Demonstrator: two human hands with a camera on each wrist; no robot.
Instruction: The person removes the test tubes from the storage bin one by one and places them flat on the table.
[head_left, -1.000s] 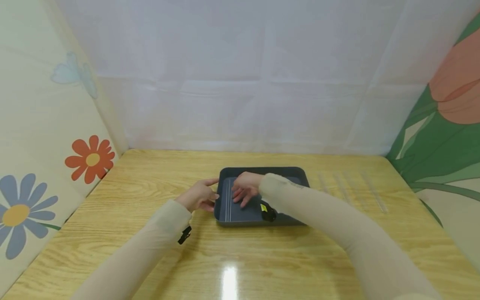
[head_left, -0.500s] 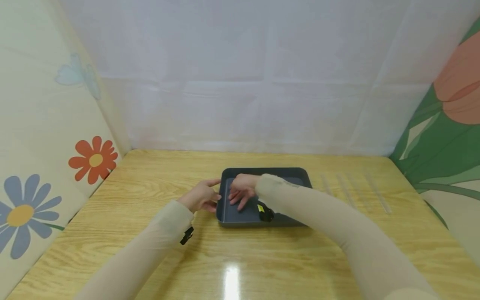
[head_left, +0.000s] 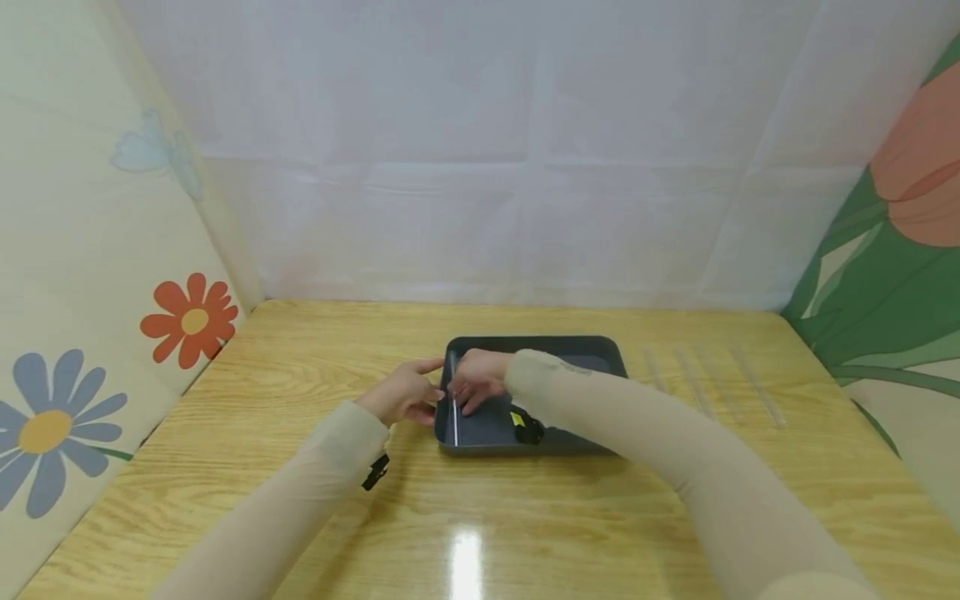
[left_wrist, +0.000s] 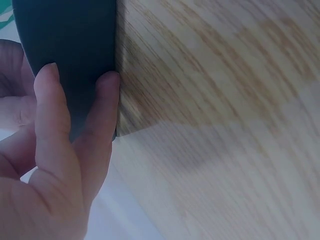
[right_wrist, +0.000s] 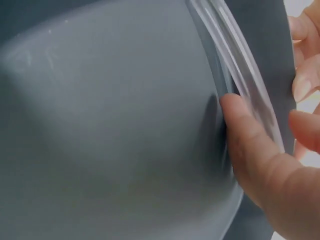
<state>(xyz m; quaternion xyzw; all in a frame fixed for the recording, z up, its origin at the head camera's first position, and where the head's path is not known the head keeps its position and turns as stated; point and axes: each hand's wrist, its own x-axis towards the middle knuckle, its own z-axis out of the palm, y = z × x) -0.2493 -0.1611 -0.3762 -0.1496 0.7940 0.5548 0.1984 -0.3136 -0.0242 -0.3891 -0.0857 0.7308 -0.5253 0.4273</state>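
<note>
A dark grey rectangular tray lies on the wooden table. My left hand is at its left end; in the left wrist view two extended fingers rest against the tray's outer wall. Inside the tray, my right hand reaches down close to the left wall. Clear rods or tubes lie side by side along that wall. In the right wrist view one straight finger touches their inner side. The right hand hides part of them, so their exact number cannot be told.
Several more clear rods lie spaced apart on the table right of the tray. A white cloth hangs at the back, with flower-printed panels at both sides.
My right hand has shifted left inside the tray, and the clear rods now lie closer to the left wall. The left hand keeps its place at the tray's end.
</note>
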